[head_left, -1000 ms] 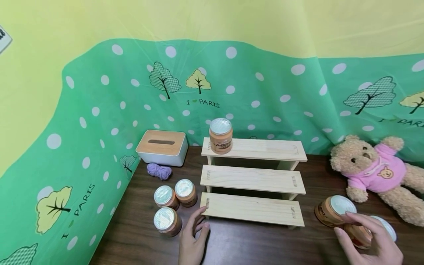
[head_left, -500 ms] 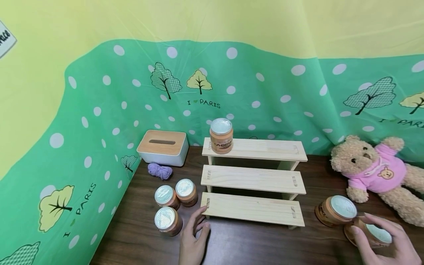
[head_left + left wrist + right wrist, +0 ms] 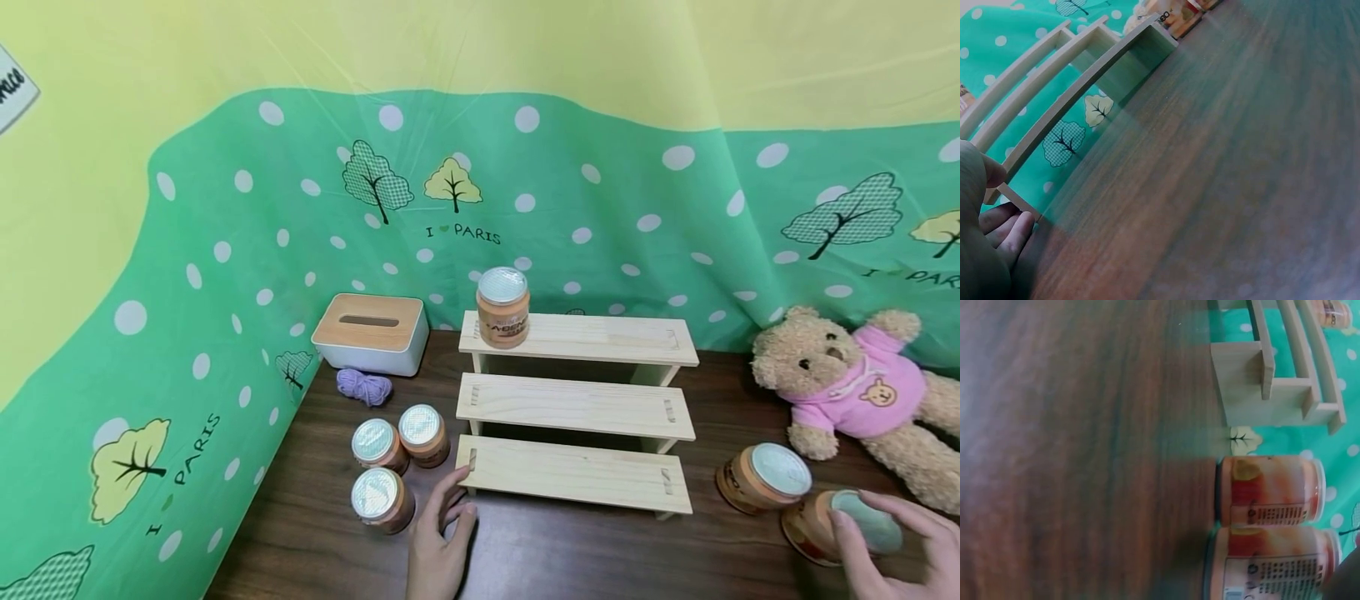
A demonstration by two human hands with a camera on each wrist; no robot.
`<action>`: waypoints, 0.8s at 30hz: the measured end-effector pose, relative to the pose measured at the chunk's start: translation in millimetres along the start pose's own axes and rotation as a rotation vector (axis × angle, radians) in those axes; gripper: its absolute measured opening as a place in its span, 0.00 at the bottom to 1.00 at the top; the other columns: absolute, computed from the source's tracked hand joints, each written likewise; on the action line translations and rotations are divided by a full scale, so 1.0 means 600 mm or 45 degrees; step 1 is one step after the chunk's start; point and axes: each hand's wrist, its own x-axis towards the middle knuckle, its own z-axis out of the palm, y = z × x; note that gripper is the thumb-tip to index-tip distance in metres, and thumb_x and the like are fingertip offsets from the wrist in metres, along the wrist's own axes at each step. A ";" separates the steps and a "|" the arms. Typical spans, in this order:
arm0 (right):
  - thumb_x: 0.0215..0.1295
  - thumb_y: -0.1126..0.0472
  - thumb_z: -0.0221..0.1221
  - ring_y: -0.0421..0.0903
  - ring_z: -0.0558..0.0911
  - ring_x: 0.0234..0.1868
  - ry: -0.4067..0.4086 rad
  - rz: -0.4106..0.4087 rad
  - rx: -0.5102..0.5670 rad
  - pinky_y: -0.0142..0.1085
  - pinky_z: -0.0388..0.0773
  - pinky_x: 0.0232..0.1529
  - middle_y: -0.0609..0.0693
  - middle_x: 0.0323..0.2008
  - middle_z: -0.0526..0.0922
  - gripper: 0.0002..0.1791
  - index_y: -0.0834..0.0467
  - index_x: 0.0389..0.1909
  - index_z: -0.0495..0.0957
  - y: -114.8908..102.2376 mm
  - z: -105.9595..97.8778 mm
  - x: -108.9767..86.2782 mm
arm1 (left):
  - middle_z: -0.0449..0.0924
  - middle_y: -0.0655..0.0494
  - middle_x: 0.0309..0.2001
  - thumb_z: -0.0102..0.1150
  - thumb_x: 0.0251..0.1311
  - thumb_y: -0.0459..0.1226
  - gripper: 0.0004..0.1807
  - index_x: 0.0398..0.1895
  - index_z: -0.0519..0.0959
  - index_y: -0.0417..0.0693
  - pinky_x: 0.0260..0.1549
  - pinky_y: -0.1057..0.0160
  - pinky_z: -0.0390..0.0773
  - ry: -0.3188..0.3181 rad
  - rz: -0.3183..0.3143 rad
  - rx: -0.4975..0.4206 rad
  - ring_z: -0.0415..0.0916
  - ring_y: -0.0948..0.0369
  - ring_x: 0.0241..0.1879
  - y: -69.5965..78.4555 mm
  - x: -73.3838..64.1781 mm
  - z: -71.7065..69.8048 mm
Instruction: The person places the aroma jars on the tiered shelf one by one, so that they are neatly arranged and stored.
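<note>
My left hand (image 3: pixel 441 533) is at the left end of the lowest tier of a three-tier pale wooden shelf (image 3: pixel 573 473). In the left wrist view, the fingers (image 3: pixel 1015 236) curl at its end support and grip the corner. My right hand (image 3: pixel 903 550) hovers at the lid of a jar (image 3: pixel 812 527) with orange-brown contents and a silver lid. Thumb and index finger are spread apart over that lid, and any contact is unclear. Only a dark bit of the right hand (image 3: pixel 1346 578) shows in the right wrist view. A similar jar (image 3: pixel 750 482) stands just left of it.
One jar (image 3: pixel 502 321) stands on the top tier's left end. Three more jars (image 3: pixel 386 512) cluster left of the shelf. Behind them are purple yarn (image 3: pixel 363 387) and a tissue box (image 3: pixel 371 343). A teddy bear (image 3: pixel 843 375) lies at the right against the patterned curtain.
My right hand has moved to the right, from near the left one of the two right-hand jars to the right one's lid. My left hand stays in place at the shelf.
</note>
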 end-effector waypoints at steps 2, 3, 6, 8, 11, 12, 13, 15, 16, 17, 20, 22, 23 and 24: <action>0.74 0.47 0.71 0.19 0.77 0.58 0.013 0.005 0.011 0.18 0.68 0.64 0.24 0.55 0.81 0.37 0.85 0.50 0.81 0.006 -0.002 -0.002 | 0.86 0.54 0.66 0.67 0.71 0.25 0.29 0.70 0.83 0.60 0.58 0.63 0.87 0.000 0.008 -0.003 0.86 0.57 0.60 0.000 0.000 0.000; 0.74 0.49 0.71 0.20 0.78 0.57 0.030 0.009 0.031 0.18 0.69 0.64 0.25 0.54 0.82 0.36 0.85 0.50 0.81 0.010 -0.001 -0.004 | 0.86 0.54 0.66 0.68 0.71 0.25 0.29 0.70 0.83 0.60 0.58 0.63 0.87 0.001 0.012 -0.004 0.85 0.57 0.60 0.000 0.000 0.000; 0.72 0.49 0.72 0.22 0.79 0.56 0.078 0.048 0.043 0.18 0.70 0.64 0.25 0.52 0.83 0.36 0.85 0.49 0.81 0.020 -0.002 -0.011 | 0.86 0.54 0.66 0.68 0.71 0.25 0.29 0.69 0.83 0.60 0.58 0.63 0.88 0.000 0.019 -0.012 0.86 0.58 0.60 0.000 0.000 0.001; 0.71 0.48 0.73 0.23 0.79 0.56 0.114 0.084 0.045 0.19 0.70 0.64 0.25 0.50 0.84 0.38 0.85 0.48 0.81 0.026 -0.001 -0.017 | 0.86 0.54 0.66 0.68 0.71 0.25 0.29 0.69 0.83 0.60 0.58 0.63 0.88 -0.002 0.021 -0.015 0.86 0.58 0.60 0.000 0.001 0.001; 0.70 0.42 0.73 0.22 0.79 0.56 0.128 0.120 0.001 0.20 0.70 0.65 0.23 0.50 0.82 0.43 0.87 0.47 0.79 0.038 -0.003 -0.023 | 0.86 0.54 0.66 0.68 0.70 0.25 0.29 0.69 0.83 0.59 0.58 0.64 0.88 0.000 0.028 -0.016 0.86 0.58 0.60 0.000 0.001 0.001; 0.69 0.40 0.73 0.22 0.78 0.56 0.119 0.137 -0.017 0.20 0.70 0.65 0.22 0.50 0.81 0.45 0.87 0.47 0.79 0.040 -0.005 -0.025 | 0.86 0.54 0.66 0.68 0.70 0.25 0.29 0.69 0.83 0.59 0.58 0.64 0.88 0.001 0.028 -0.013 0.86 0.58 0.60 0.000 0.001 0.001; 0.69 0.40 0.72 0.21 0.78 0.56 0.109 0.155 -0.038 0.20 0.70 0.65 0.21 0.50 0.81 0.46 0.87 0.47 0.79 0.043 -0.006 -0.026 | 0.86 0.54 0.66 0.68 0.70 0.25 0.29 0.69 0.83 0.59 0.58 0.64 0.88 0.001 0.027 -0.012 0.86 0.58 0.60 0.000 0.000 0.001; 0.69 0.40 0.72 0.21 0.77 0.56 0.091 0.200 -0.074 0.20 0.69 0.64 0.19 0.51 0.79 0.45 0.87 0.48 0.79 0.046 -0.008 -0.030 | 0.86 0.54 0.66 0.68 0.70 0.25 0.29 0.69 0.83 0.59 0.58 0.64 0.88 0.002 0.027 -0.011 0.86 0.58 0.60 -0.001 0.000 0.001; 0.69 0.41 0.73 0.20 0.76 0.56 0.088 0.226 -0.086 0.20 0.69 0.63 0.19 0.51 0.79 0.44 0.86 0.48 0.79 0.047 -0.008 -0.032 | 0.86 0.54 0.66 0.68 0.70 0.25 0.29 0.69 0.83 0.59 0.58 0.64 0.88 0.001 0.023 -0.010 0.86 0.58 0.60 0.000 0.000 0.000; 0.69 0.41 0.72 0.20 0.76 0.57 0.073 0.252 -0.113 0.20 0.68 0.63 0.18 0.52 0.78 0.43 0.84 0.49 0.81 0.047 -0.010 -0.034 | 0.87 0.54 0.66 0.68 0.70 0.25 0.29 0.69 0.83 0.59 0.58 0.64 0.88 0.001 0.022 -0.010 0.86 0.58 0.60 -0.001 -0.001 0.000; 0.69 0.43 0.72 0.18 0.74 0.57 0.068 0.338 -0.172 0.19 0.67 0.61 0.16 0.53 0.75 0.34 0.74 0.53 0.86 0.046 -0.011 -0.043 | 0.87 0.54 0.65 0.68 0.71 0.25 0.29 0.69 0.83 0.59 0.57 0.63 0.88 0.000 0.019 -0.009 0.86 0.57 0.60 -0.001 -0.001 0.000; 0.70 0.43 0.72 0.18 0.72 0.57 0.055 0.367 -0.213 0.19 0.66 0.61 0.14 0.55 0.73 0.30 0.66 0.55 0.88 0.047 -0.011 -0.048 | 0.87 0.54 0.65 0.68 0.71 0.25 0.29 0.69 0.83 0.60 0.57 0.63 0.88 0.001 0.019 -0.005 0.86 0.56 0.60 -0.001 -0.002 0.000; 0.70 0.44 0.72 0.18 0.72 0.57 0.049 0.377 -0.228 0.18 0.66 0.62 0.14 0.55 0.73 0.27 0.60 0.57 0.88 0.047 -0.011 -0.051 | 0.87 0.54 0.65 0.68 0.71 0.25 0.29 0.69 0.83 0.60 0.57 0.63 0.88 0.001 0.020 -0.005 0.86 0.56 0.60 -0.001 -0.002 0.000; 0.69 0.46 0.73 0.18 0.72 0.57 0.057 0.390 -0.235 0.18 0.66 0.61 0.14 0.55 0.72 0.24 0.57 0.58 0.89 0.048 -0.010 -0.053 | 0.87 0.54 0.65 0.68 0.71 0.25 0.29 0.69 0.83 0.60 0.57 0.63 0.88 0.001 0.019 -0.004 0.86 0.56 0.60 -0.001 -0.002 0.000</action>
